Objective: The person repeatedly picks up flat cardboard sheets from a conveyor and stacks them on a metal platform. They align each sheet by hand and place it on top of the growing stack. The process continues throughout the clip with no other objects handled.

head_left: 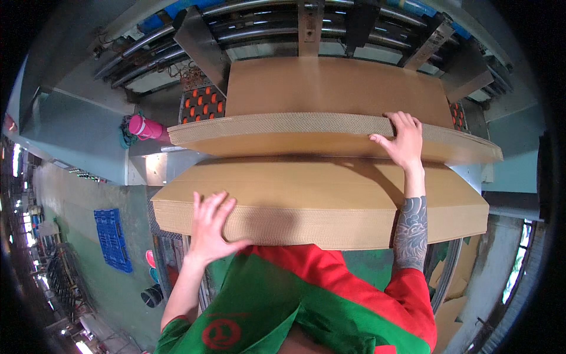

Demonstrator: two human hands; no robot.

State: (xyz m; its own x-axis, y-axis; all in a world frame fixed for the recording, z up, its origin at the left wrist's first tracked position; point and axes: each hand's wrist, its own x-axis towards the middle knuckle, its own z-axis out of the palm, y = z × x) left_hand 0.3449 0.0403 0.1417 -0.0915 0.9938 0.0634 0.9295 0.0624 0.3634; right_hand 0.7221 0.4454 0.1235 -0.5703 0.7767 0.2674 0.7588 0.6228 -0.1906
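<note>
Two stacks of brown corrugated cardboard sheets lie one beyond the other before me. My right hand (405, 139) reaches over the far stack (283, 125). Its fingers curl over the corrugated edge, and the thumb rests against the near brown face. Fingertips on the far side are partly hidden. At the left part of the near stack (306, 223), my left hand (211, 227) lies against the front edge with fingers and thumb spread, holding nothing. Beyond the far stack, a broad cardboard face (336, 85) rises toward the machine.
Metal rollers and upright plates (309, 26) of a machine span the back. Orange roller wheels (203, 105) show beside the cardboard. A pink jug (145, 127) stands at left. A blue pallet (112, 241) and a dark bucket (152, 295) are on the green floor.
</note>
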